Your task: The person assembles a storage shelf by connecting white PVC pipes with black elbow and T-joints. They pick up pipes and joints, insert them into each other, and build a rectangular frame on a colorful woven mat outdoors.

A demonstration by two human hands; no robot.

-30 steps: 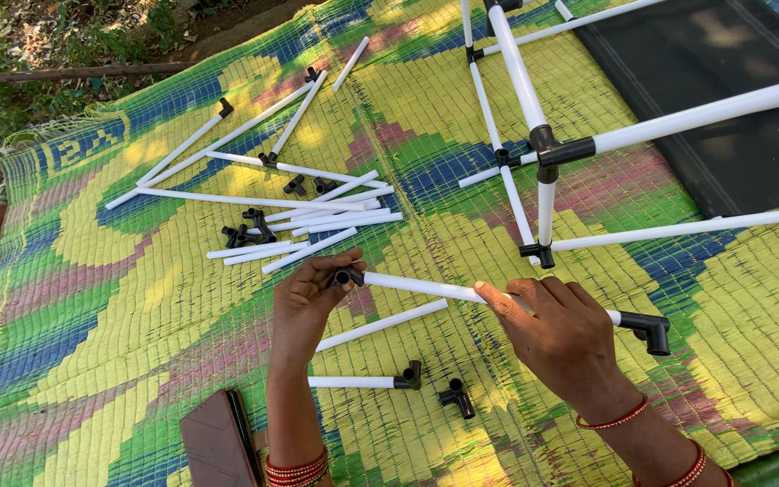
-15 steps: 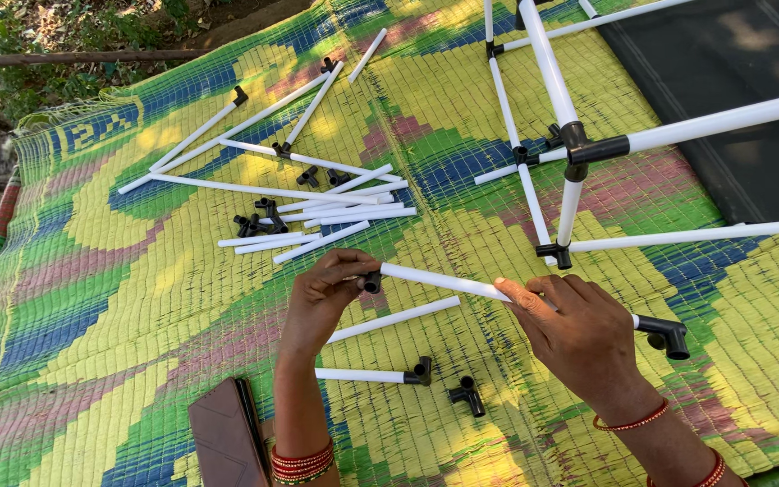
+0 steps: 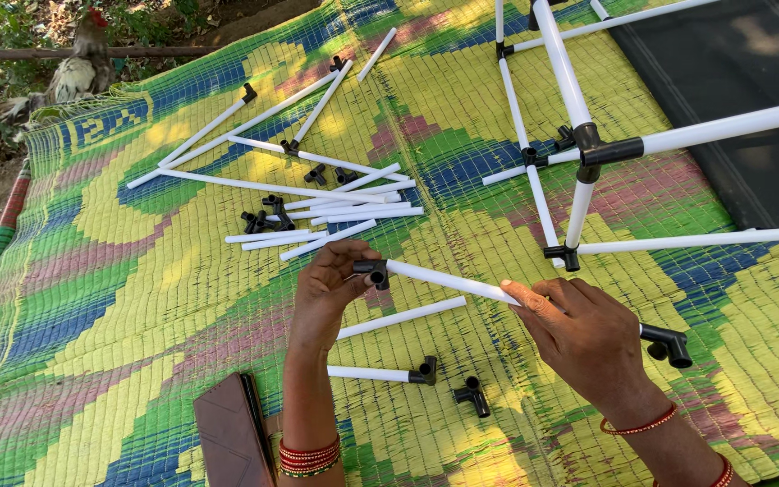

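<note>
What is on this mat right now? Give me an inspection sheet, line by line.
Surface: woven mat, yellow, green, blue and pink.
Job's things: white pipe with black connector at one end and black elbow at the other.
Clutter: loose white pipes, small black fittings, pipe frame, brown case.
Grippers: left hand pinches the connector; right hand grips the pipe.
Cables: nothing seen.
Surroundings: bare ground, plants, a chicken.

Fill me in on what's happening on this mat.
A person holds a white pipe over a colourful woven mat. The left hand grips the black connector on one end; the right hand holds the pipe near its other end, which carries a black elbow fitting. More white pipes and a pile of connectors lie beyond, and a partly built pipe frame stands at upper right.
</note>
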